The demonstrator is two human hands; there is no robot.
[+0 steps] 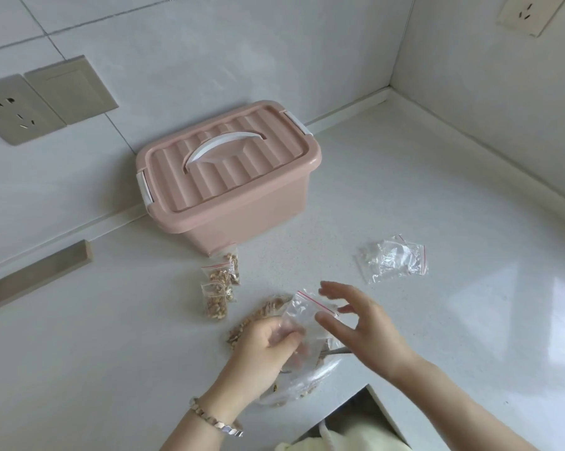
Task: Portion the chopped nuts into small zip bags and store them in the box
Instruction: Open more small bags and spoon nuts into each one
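My left hand (261, 349) pinches the lower part of an empty small zip bag (302, 315) with a red seal line, held above a large clear bag of chopped nuts (261, 315) on the counter. Just right of the small bag's mouth hovers my right hand (359, 323), fingers spread, holding nothing. A thin metal handle (334, 350) pokes out under the right hand. Three filled zip bags of nuts (221, 288) lie in front of the pink box (232, 180), whose lid is closed. A small pile of empty zip bags (393, 258) lies to the right.
The white counter (453, 196) meets tiled walls at the back and right. Wall sockets (17, 109) sit at the left, and another socket (528, 13) at the top right. A wooden strip (37, 275) lies at the left. The counter edge drops away at the bottom.
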